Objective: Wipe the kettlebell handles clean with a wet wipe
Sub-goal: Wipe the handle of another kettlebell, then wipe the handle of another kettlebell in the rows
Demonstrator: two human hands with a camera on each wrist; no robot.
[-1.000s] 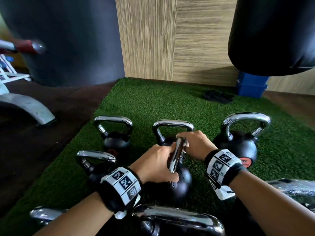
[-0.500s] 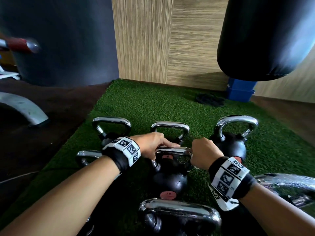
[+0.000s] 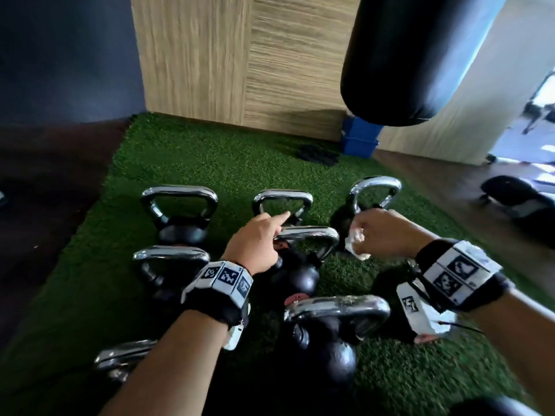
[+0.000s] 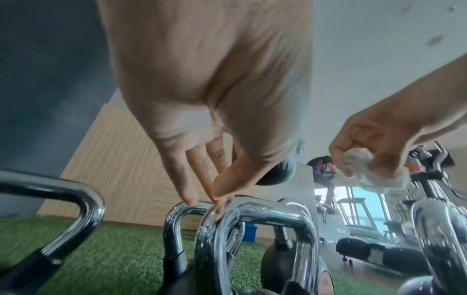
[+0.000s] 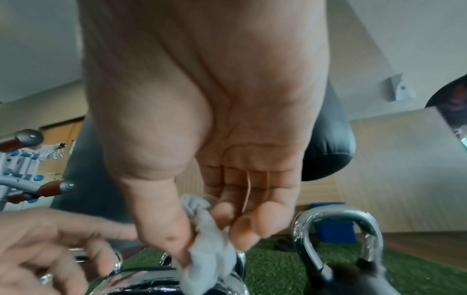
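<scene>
Several black kettlebells with chrome handles stand on green turf [image 3: 210, 154]. My left hand [image 3: 258, 238] hovers over the left end of the middle kettlebell's handle [image 3: 312, 234], fingers straight; in the left wrist view its fingertips [image 4: 218, 201] touch that handle [image 4: 265, 211]. My right hand [image 3: 378, 232] is raised just right of this handle, in front of the back-right kettlebell [image 3: 375, 187]. It pinches a crumpled wet wipe [image 3: 356, 246] between thumb and fingers, plain in the right wrist view as a grey wad [image 5: 209, 243].
A black punching bag [image 3: 420, 55] hangs at the upper right, above a blue box [image 3: 360, 136] against the wooden wall. A dark bundle [image 3: 316, 154] lies on the turf behind the kettlebells. Another kettlebell [image 3: 336, 307] stands close below my wrists. Dark floor borders the turf on the left.
Both hands gripped the middle kettlebell's handle before. My left hand has let go and straightened its fingers. My right hand has lifted off to the right with the wipe.
</scene>
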